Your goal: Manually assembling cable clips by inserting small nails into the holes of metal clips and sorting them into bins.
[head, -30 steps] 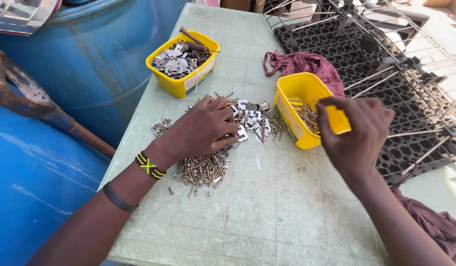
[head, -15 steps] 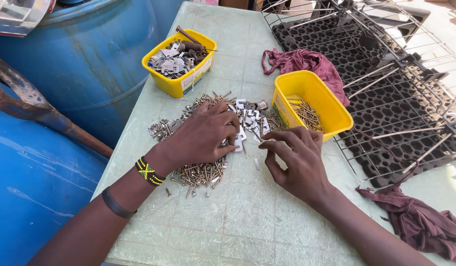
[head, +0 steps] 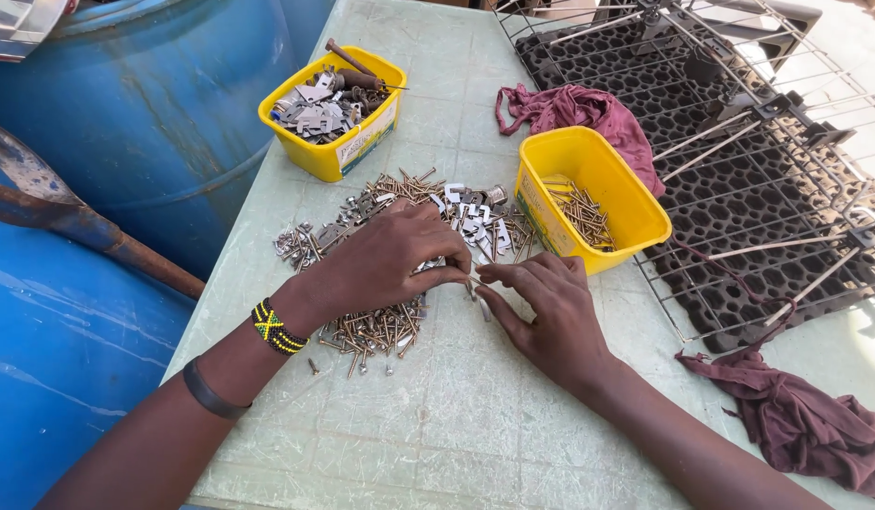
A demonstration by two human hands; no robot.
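Note:
A mixed heap of brass screws and small metal clips [head: 371, 321] lies on the pale green table [head: 456, 416]. My left hand [head: 386, 260] rests palm down on the heap, fingertips pinching small pieces at its right edge. My right hand [head: 541, 307] lies on the table beside it, its fingertips meeting the left hand's over a screw. Behind the right hand stands a yellow tub [head: 589, 194] with screws in its bottom. A second yellow tub [head: 332, 109] at the back left holds metal clips and a rusty tool.
Blue barrels [head: 145, 123] stand along the table's left edge. A black honeycomb mat under a wire rack [head: 740, 161] fills the right side. One maroon rag [head: 574, 109] lies behind the near tub, another [head: 797, 420] at the front right.
My right hand came down from the near yellow tub's rim to the table and moved left to meet my left hand at the heap. The left hand stayed on the heap.

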